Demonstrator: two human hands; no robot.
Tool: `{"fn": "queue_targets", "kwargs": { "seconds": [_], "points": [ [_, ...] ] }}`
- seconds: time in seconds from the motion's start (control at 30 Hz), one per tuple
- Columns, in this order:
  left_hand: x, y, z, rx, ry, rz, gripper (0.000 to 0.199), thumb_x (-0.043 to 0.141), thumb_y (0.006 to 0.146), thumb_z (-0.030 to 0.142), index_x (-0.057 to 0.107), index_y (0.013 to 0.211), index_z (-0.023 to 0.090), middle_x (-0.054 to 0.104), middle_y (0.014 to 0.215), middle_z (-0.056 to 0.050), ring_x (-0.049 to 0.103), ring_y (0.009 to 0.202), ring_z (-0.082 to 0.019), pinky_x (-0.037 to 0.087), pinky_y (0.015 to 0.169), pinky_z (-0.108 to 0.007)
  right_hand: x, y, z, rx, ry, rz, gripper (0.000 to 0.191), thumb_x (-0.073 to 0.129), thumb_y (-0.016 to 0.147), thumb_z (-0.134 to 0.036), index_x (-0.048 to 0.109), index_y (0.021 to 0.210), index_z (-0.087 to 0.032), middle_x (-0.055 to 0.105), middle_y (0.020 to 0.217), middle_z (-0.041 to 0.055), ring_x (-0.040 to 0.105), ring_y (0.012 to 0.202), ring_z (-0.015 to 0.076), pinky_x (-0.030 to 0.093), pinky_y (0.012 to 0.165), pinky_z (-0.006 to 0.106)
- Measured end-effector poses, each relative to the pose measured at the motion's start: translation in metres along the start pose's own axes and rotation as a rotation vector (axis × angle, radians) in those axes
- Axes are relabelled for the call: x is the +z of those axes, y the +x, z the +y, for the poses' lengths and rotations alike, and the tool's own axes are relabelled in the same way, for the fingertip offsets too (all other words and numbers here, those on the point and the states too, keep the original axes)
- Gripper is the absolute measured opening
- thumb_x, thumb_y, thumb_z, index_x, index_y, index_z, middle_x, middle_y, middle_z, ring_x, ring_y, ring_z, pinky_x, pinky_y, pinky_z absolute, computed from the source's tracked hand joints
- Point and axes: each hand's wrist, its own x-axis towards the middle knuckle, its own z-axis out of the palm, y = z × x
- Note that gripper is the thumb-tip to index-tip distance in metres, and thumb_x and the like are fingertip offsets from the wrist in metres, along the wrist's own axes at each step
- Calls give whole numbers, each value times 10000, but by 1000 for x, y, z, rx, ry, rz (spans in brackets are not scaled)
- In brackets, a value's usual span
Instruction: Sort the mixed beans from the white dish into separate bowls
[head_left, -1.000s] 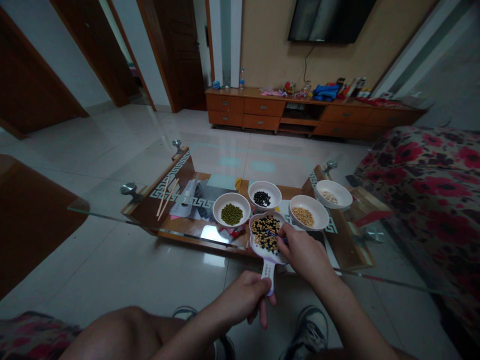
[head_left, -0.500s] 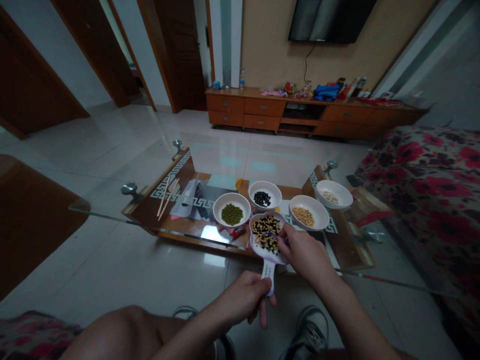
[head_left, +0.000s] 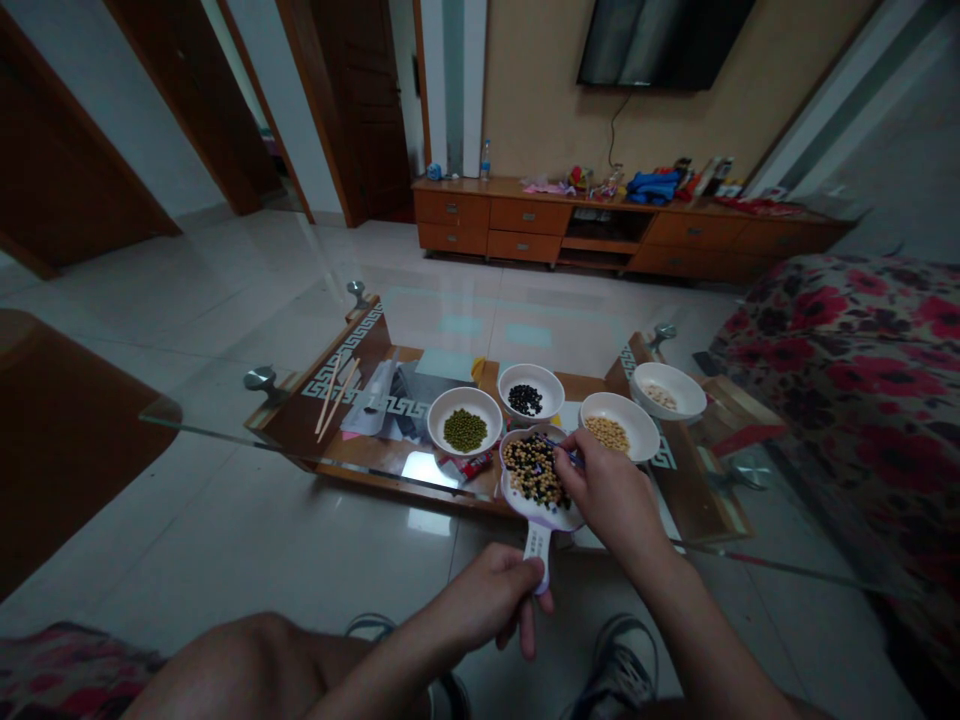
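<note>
Head view: handled dish (head_left: 537, 516) points bowl-end roughly forward.

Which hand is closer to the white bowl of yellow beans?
Right. The right hand is just in front of the bowl; the left hand, holding a white handle, is farther back.

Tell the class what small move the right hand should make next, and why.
Probably the right hand should use its thin tool to move one black bean from the white-handled dish into the bowl of black beans: the dish holds black and yellow beans mixed, the left hand steadies it, and that bowl sits just beyond.
</note>
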Motion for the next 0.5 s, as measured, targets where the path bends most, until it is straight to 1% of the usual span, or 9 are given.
{"fn": "queue_targets", "kwargs": {
  "seconds": [0.2, 0.37, 0.5],
  "points": [
    [0, 2, 0, 10, -6, -5, 489, 382, 796, 592, 566, 730, 143, 515, 398, 11, 346, 275, -83, 221, 337, -210, 4, 15, -6, 54, 1, 127, 210, 421, 921, -363, 573, 929, -219, 668, 781, 40, 611, 712, 179, 283, 560, 265],
    [0, 1, 1, 6, -10, 2, 493, 393, 772, 611, 560, 722, 150, 506, 393, 16, 349, 276, -85, 216, 331, -209, 4, 23, -5, 90, 4, 174, 244, 404, 935, -379, 576, 984, -213, 675, 824, 52, 614, 728, 187, 275, 556, 268],
    [-1, 1, 1, 8, -9, -3, 501, 386, 778, 616, 563, 729, 150, 514, 400, 15, 336, 273, -81, 210, 335, -211, 0, 22, -1, 117, -2, 180, 249, 415, 934, -395, 578, 995, -216, 683, 832, 51, 616, 712, 190, 266, 543, 263]
  ]
}}
